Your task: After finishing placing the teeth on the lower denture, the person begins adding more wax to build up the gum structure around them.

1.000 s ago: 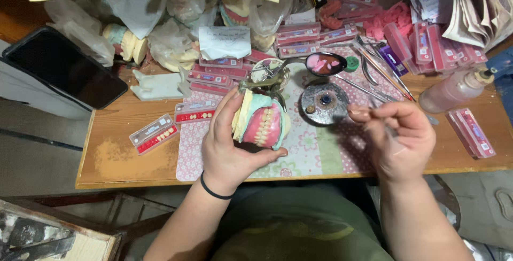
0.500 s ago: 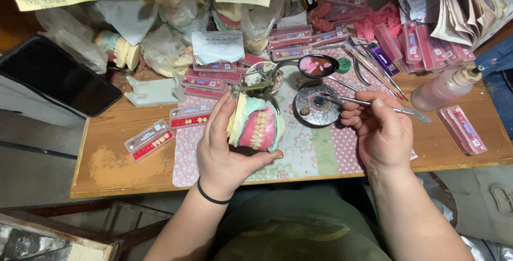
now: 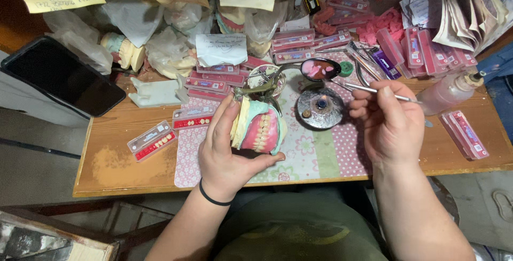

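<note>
We've got the denture model (image 3: 260,127) gripped in our left hand (image 3: 227,151), teeth facing us, held just above the floral mat (image 3: 320,154). Our right hand (image 3: 387,122) pinches a thin metal wax tool (image 3: 374,90), its tip reaching toward the spoon of pink wax (image 3: 319,69) behind the small burner (image 3: 320,108). Looks like we're picking up wax; next comes a steady carry to the gum line without dripping
</note>
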